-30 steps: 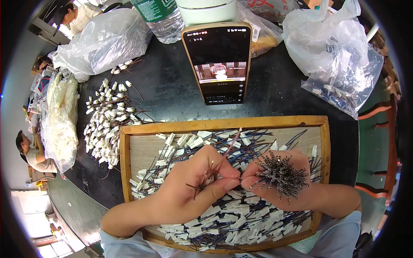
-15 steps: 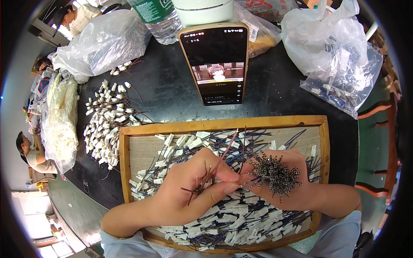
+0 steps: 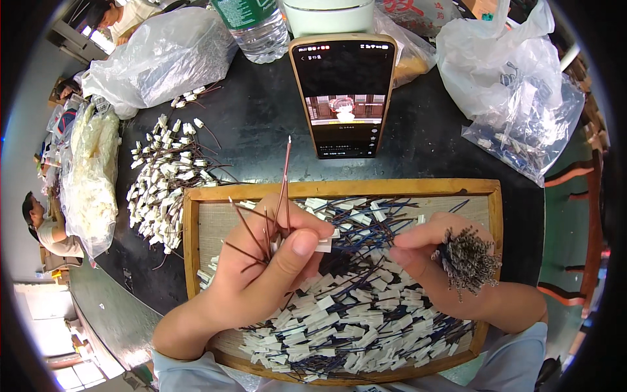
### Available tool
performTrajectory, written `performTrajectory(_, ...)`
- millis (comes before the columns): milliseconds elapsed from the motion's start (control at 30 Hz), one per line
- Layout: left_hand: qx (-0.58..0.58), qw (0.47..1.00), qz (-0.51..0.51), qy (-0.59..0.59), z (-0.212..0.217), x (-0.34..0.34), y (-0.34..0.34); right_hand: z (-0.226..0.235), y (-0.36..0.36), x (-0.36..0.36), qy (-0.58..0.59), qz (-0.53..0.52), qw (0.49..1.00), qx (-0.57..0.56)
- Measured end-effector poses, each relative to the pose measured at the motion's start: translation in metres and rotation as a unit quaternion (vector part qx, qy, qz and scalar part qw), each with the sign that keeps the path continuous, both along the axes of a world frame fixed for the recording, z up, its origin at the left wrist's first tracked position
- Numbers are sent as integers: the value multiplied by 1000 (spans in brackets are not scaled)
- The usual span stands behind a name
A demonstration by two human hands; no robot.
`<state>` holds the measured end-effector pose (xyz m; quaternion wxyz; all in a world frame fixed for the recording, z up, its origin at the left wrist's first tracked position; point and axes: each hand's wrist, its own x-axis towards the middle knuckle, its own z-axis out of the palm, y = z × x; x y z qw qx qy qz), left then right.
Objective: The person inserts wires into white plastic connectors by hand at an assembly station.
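My left hand (image 3: 238, 284) is closed over the tray's left half, with several brown wires (image 3: 286, 176) fanning up out of the fist. A white connector (image 3: 324, 243) pokes out between its thumb and forefinger. To the right, my right hand (image 3: 434, 271) is closed round a thick bundle of dark wires (image 3: 471, 258), whose metal-tipped ends face up. Its thumb and forefinger point toward the left hand, nearly together. Below both hands lie many white connectors with blue and dark wires (image 3: 353, 326), spread over a wooden-framed tray (image 3: 339, 188).
A heap of white connectors on brown wires (image 3: 163, 189) lies left of the tray. Behind it stand a phone (image 3: 343, 98) with a lit screen, a water bottle (image 3: 255, 29) and a pale green container (image 3: 330, 16). Plastic bags (image 3: 157, 59) sit at both sides. Other people are at far left.
My hands, close together before, have drawn apart: the left went left, the right a little right. A white connector now shows at the left fingertips. The view has shifted slightly.
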<state>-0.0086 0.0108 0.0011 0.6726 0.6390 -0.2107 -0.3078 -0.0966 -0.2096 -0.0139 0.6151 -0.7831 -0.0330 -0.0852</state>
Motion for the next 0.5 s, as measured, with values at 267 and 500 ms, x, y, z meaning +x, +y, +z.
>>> performTrajectory(267,-26,999,21,23,-7,5,0,-10,5,0,8,28,995,94)
performTrajectory(500,-14,992,-9,-126,-9,3,-1,-21,2,-2,-17,1,1000,3)
